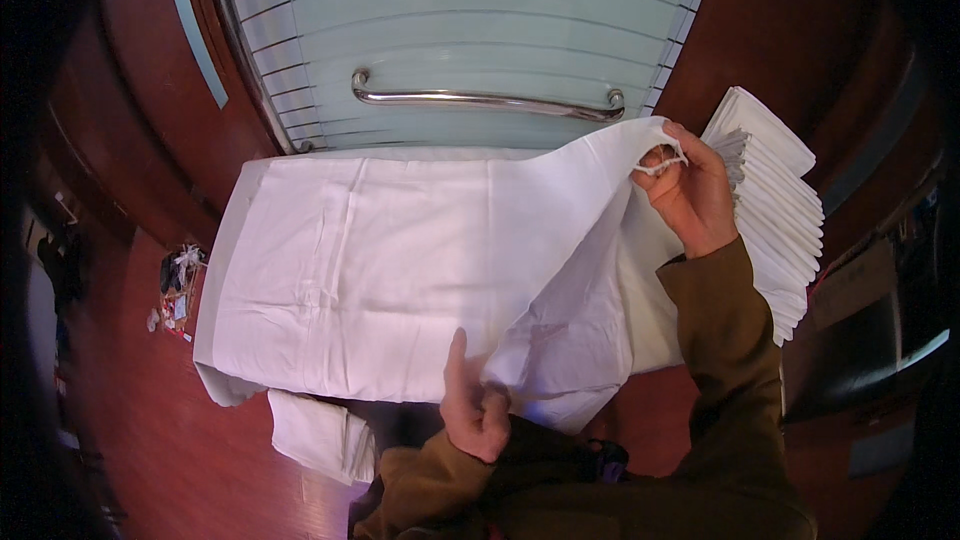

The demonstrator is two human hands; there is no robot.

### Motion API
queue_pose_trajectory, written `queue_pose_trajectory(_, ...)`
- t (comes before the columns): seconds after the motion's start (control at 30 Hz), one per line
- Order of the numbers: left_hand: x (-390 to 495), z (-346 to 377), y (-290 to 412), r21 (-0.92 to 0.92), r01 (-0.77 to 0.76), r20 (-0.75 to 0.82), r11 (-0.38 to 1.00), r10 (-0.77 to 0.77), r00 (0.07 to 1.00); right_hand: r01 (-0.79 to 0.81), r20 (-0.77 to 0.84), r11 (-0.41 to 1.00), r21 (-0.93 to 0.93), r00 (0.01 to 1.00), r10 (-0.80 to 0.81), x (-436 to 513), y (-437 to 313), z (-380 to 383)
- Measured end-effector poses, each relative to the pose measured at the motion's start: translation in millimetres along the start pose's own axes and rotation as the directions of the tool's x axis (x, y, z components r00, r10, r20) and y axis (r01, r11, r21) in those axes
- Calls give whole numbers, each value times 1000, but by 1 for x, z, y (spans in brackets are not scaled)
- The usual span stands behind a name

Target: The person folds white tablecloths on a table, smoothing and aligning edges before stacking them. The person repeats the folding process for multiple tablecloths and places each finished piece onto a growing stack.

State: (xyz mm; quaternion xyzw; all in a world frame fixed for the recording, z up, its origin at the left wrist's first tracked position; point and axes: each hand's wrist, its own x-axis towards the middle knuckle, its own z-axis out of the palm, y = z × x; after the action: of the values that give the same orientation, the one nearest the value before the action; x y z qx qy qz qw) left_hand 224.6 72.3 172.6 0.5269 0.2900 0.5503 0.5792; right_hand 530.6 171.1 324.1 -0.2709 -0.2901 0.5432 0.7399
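Note:
A white cloth (405, 262) lies spread over a table, with fold creases running across it. My right hand (686, 187) pinches its far right corner, where loose threads or a frayed edge show, and holds that corner raised. From there a slanting edge runs down towards my left hand (474, 405), at the near edge of the cloth. The left index finger points away from me over the cloth; the other fingers are curled at the cloth's near edge, and part of them is hidden. Under the lifted side more white fabric (652, 277) shows.
A stack of folded white cloths (780, 240) stands at the table's right end. Another folded white pile (319, 435) sits below the near left edge. Beyond the table are a glass panel and a metal bar handle (487, 101). Small litter (178, 292) lies left on the reddish floor.

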Motion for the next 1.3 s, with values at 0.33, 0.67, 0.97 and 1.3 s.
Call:
queue_pose_trajectory(0.33, 3, -4, 16, 339, -82, 229, 937, 2, 973, 8, 89, 1000, -3, 996, -8, 20, 9, 31)
queue_pose_trajectory(0.67, -6, -13, -2, 502, -25, 237, 865, -109, 965, 66, 173, 998, -16, 983, -62, 18, 12, 59)
queue_pose_trajectory(0.97, -31, -35, 28, 347, -32, -131, 937, 82, 988, 52, 179, 999, 6, 982, -52, 35, 15, 75)
queue_pose_trajectory(1.3, -43, -106, 81, 312, 128, -247, 942, -49, 968, -29, 275, 999, -13, 961, 32, 69, 62, 124)
